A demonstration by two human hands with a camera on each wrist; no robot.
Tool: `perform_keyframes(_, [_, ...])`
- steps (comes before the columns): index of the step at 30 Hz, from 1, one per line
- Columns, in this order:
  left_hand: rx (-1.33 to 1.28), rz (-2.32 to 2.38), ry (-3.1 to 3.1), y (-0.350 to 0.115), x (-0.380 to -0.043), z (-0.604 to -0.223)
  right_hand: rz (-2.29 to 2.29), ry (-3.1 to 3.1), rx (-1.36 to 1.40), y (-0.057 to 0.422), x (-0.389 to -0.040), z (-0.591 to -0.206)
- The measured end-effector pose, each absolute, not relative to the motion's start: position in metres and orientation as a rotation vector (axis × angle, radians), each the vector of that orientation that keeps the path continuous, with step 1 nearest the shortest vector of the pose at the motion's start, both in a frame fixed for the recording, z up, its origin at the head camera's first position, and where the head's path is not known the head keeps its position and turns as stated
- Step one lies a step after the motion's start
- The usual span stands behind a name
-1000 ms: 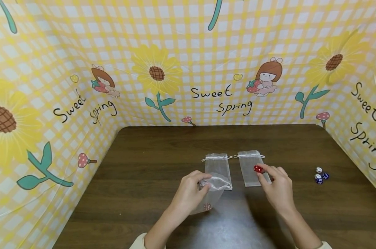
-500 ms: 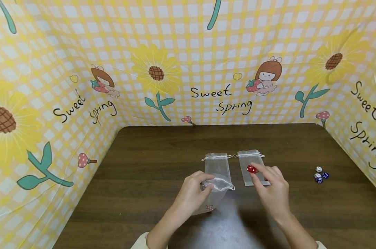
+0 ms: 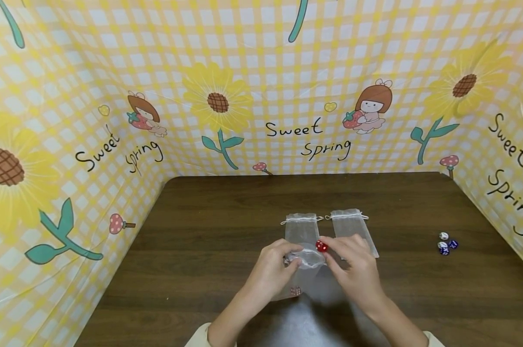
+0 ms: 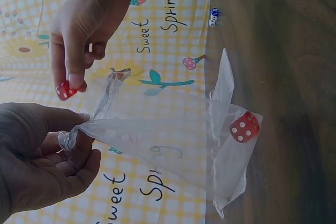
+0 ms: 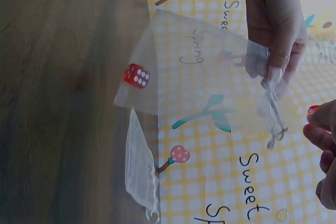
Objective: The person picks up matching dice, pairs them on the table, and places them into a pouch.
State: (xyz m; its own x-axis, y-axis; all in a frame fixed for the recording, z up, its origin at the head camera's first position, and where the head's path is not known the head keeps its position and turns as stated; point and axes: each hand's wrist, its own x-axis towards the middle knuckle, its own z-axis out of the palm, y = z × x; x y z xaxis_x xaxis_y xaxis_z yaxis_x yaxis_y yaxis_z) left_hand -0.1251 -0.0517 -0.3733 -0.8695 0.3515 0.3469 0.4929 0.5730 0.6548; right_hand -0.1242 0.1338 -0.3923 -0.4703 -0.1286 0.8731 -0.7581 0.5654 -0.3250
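My left hand [image 3: 270, 267] pinches the open mouth of a sheer white drawstring bag [image 4: 168, 119] between thumb and fingers, and the bag hangs down from it. Inside, at the bottom, lies a red die with white dots [image 5: 136, 76]. Thumb and fingertips of my right hand [image 3: 357, 270] pinch another red die [image 3: 321, 246] at the right side of the bag's mouth. In the left wrist view this held die [image 4: 65, 91] is just outside the opening. Seen from the right wrist, the right hand is partly cut off by the frame edge.
Two flat sheer drawstring bags, a left one [image 3: 302, 229] and a right one [image 3: 348, 224], lie on the dark wooden table [image 3: 192, 250] behind the hands. Several small blue and white pieces [image 3: 448, 245] sit at the right. A yellow checked cloth [image 3: 253, 62] walls the table in.
My right hand has moved left with the red die, from over the right flat bag to the mouth of the held bag. The left hand and its bag have shifted slightly right.
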Motion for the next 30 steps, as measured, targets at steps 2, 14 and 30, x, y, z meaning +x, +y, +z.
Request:
perform_keyframes(2, [-0.718,-1.169,-2.623,-0.051,-0.125,-0.373,0.906,-1.975,0.736,0.132,-0.123,-0.393])
perform_keyframes(14, [-0.737,-1.189,-2.599,-0.050,-0.124,-0.371,0.828,-2.077,0.709,0.129,-0.120,-0.394])
perform_keyframes(30, [-0.729,-1.216,-2.526,-0.053,-0.124,-0.368,0.853,-1.908,0.668,0.135,-0.125,-0.384])
